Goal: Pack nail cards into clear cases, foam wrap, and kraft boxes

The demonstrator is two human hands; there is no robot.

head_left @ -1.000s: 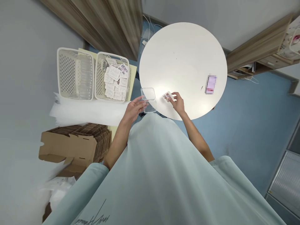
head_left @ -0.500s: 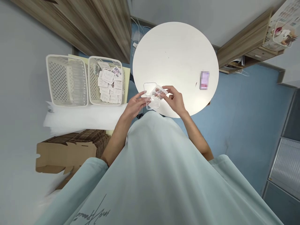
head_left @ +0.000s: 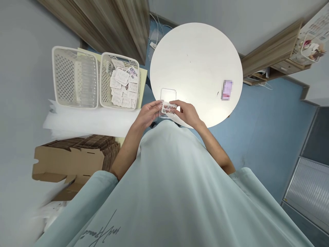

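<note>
A clear plastic case point(head_left: 168, 92) lies hinged open at the near edge of the round white table point(head_left: 197, 55). My left hand point(head_left: 147, 115) is closed on the left side of this case, thumb and fingers around its edge near the hinge. Between the thumb and fingers of my right hand point(head_left: 189, 113) is a card of false nails point(head_left: 168, 108), with several reddish and grey nails in two rows. The card is over the near half of the case; whether it touches the bottom I cannot tell.
To the left stand a white basket with cards point(head_left: 123, 87) and a white basket with stacked clear cases point(head_left: 88, 84). White sheets point(head_left: 95, 120) and folded cardboard boxes point(head_left: 72, 161) lie nearer. A blurred purple object point(head_left: 227, 90) is on the table's right side.
My right hand has brought the card of false nails down and left, from a tilted position to level over the near half of the case. My left hand stays at the case's side.
</note>
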